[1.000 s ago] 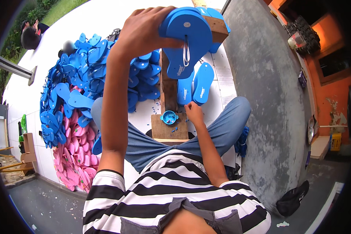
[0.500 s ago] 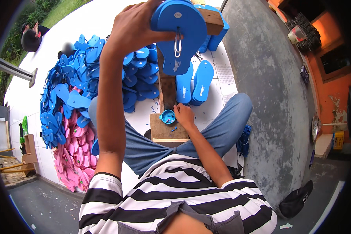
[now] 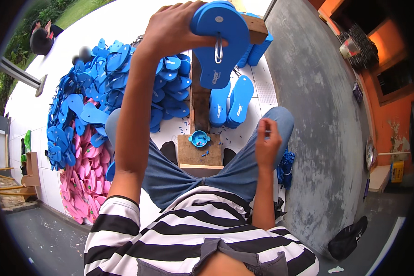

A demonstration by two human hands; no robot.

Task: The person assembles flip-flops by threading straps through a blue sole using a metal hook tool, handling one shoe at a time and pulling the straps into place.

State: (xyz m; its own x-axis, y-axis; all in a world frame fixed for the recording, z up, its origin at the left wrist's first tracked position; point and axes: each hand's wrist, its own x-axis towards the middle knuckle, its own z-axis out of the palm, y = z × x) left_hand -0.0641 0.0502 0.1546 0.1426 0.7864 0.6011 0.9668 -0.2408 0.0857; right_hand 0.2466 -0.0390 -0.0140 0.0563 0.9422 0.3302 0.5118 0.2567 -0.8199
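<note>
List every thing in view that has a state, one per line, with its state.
Left hand: raised, gripping the blue sandal sole.
Blue sandal sole: held against the wooden post, a metal hook through its hole.
Right hand: over the knee, fingertips pinched together.
Small blue bowl: upright on the wooden board.
Blue sole pair: lying flat on the floor.
Sandal heap: piled loosely, blue over pink.

Sole (image 3: 221,34) atop post (image 3: 200,99), in left hand (image 3: 172,30); cup (image 3: 199,138) on board (image 3: 198,154) between knees; right hand (image 3: 267,145) right of board; sandal pile (image 3: 92,115) left.
</note>
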